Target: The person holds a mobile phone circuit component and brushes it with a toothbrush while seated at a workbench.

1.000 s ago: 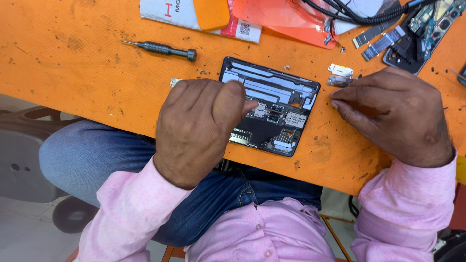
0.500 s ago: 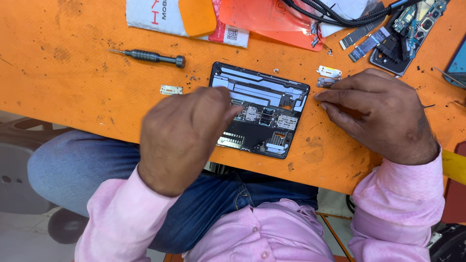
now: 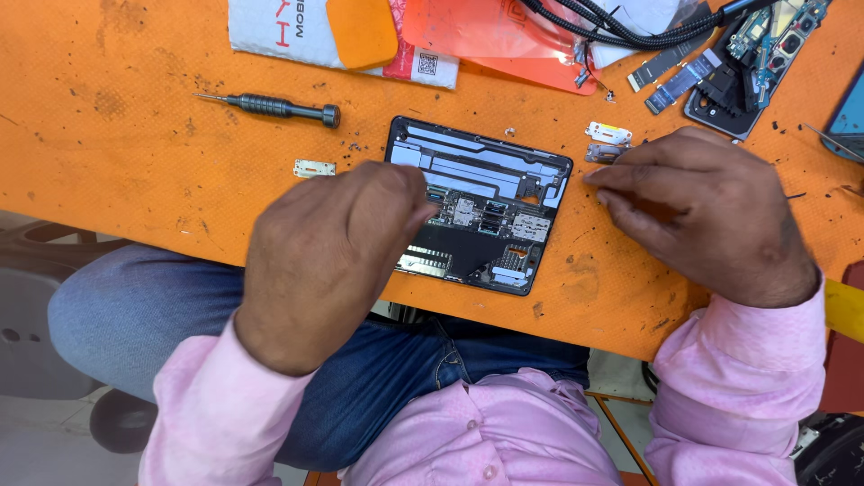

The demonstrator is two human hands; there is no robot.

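Orange bench [image 3: 117,180], scuffed and speckled with dark marks, carrying an opened tablet-like device [image 3: 477,202] lying flat near its front edge, back cover off, grey shielding plates and small circuit boards exposed. Left hand [image 3: 328,256] hovering over the device's left edge, back of the hand up, fingers [image 3: 409,202] curled inward and pressed close together, tips at the circuit area; whether pinching anything, cannot tell. Right hand [image 3: 702,211] resting on the bench just beside the device's right edge, fingers [image 3: 612,175] drawn together and pointing left, tips touching or nearly touching a small silver metal bracket [image 3: 603,153]; grip on it not clear. Second small silver bracket [image 3: 608,132] just above the first. Another small metal plate [image 3: 314,167] lying on the bench left of the device, near the left hand. Dark precision screwdriver [image 3: 270,107] lying flat farther back on the left, tip pointing left. White packet [image 3: 279,31] at the back edge, with an orange plastic pry card [image 3: 362,31] lying on it and a translucent red sheet [image 3: 486,31] beside. Black braided cable [image 3: 621,27] at the top, over flat ribbon cables [image 3: 675,72] and a dismantled phone [image 3: 756,63] at the far right. Pink sleeves [image 3: 747,378] and blue jeans [image 3: 144,315] below the bench edge.
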